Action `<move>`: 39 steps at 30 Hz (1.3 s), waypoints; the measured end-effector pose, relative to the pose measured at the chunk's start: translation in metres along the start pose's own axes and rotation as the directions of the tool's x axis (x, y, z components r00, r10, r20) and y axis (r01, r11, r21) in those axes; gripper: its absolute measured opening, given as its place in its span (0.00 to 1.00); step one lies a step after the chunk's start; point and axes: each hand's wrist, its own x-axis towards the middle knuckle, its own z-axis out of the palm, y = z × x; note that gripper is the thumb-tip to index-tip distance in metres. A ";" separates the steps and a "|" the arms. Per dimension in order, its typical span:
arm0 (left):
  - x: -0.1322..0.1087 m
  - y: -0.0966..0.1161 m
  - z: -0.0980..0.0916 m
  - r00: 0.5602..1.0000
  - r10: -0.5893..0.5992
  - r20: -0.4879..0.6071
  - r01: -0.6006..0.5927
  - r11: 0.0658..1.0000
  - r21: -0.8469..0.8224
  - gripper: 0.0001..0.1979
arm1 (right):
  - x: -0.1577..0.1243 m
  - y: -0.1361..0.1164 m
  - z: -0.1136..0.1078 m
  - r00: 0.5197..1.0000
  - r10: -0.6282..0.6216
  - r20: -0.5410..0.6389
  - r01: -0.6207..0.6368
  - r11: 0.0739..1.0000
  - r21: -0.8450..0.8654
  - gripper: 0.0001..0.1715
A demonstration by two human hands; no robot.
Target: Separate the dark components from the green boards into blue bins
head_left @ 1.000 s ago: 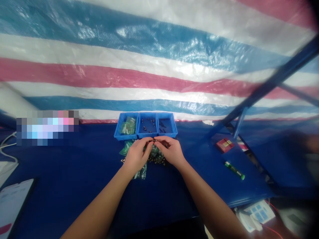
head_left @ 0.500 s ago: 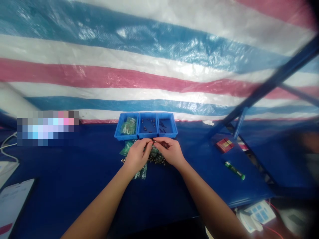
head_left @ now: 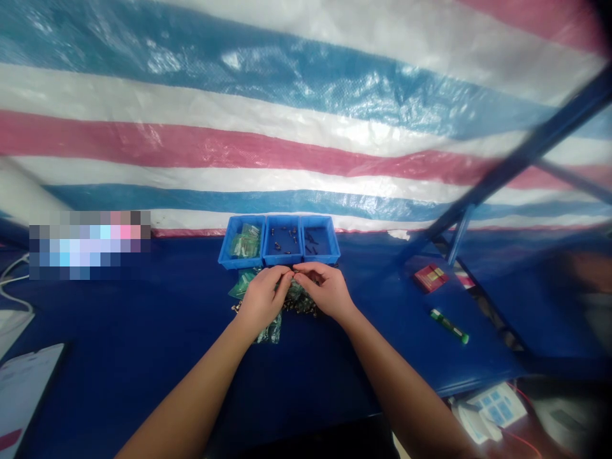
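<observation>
My left hand (head_left: 264, 292) and my right hand (head_left: 326, 288) meet fingertip to fingertip just in front of the blue bins. Both are closed in a pinch around something small, mostly hidden by the fingers. Beneath them lies a pile of small metal parts (head_left: 306, 308), brassy and dark, too small to name. Clear green-tinted plastic bags (head_left: 271, 331) lie among the parts. The left blue bin (head_left: 241, 262) holds similar bags with pale pieces inside. A few small metal parts lie in the middle bin (head_left: 283, 260), and thin dark pieces in the right bin (head_left: 325, 260).
On the right of the blue table (head_left: 143, 331) are a red box (head_left: 430, 278) and a green tube-like packet (head_left: 449, 326). Papers (head_left: 29, 389) lie at the left edge, near a white cable (head_left: 12, 287). A blue metal frame (head_left: 507, 166) slants up at right before a striped sheet (head_left: 239, 143).
Both hands stay pinched together in the same place, with only a slight shift of the fingertips. The whole view has moved very slightly.
</observation>
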 end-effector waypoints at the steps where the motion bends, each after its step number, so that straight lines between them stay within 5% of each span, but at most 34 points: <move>1: 0.000 0.000 0.000 1.000 -0.011 -0.002 0.011 1.000 -0.004 0.12 | 0.000 0.000 0.000 1.000 0.005 -0.002 -0.005 1.000 0.004 0.14; 17: 0.000 0.003 -0.002 0.998 0.000 -0.057 0.002 0.999 0.044 0.12 | 0.005 0.005 0.001 0.989 0.142 0.036 -0.145 0.980 0.137 0.15; 22: 0.001 0.004 -0.006 0.986 -0.054 -0.157 0.067 0.995 0.080 0.13 | 0.020 0.010 0.006 0.994 0.107 0.029 -0.111 0.976 0.187 0.27; 24: 0.001 0.003 -0.006 0.985 -0.042 -0.165 0.057 0.995 0.086 0.13 | 0.023 0.010 0.005 0.998 0.059 0.002 -0.059 0.993 0.104 0.29; 27: 0.000 0.004 -0.005 0.987 -0.009 -0.161 0.025 0.995 0.097 0.14 | 0.021 0.010 -0.008 0.994 -0.027 -0.102 0.010 0.986 -0.168 0.17; 31: 0.001 0.002 -0.002 0.988 0.057 -0.143 -0.041 0.992 0.115 0.12 | 0.018 0.012 -0.034 0.947 -0.249 -0.204 0.106 0.838 -0.535 0.12; 39: 0.006 -0.012 0.000 0.983 0.182 -0.030 -0.165 0.941 0.296 0.17 | 0.023 0.028 -0.057 0.933 -0.244 -0.266 0.028 0.782 -0.622 0.12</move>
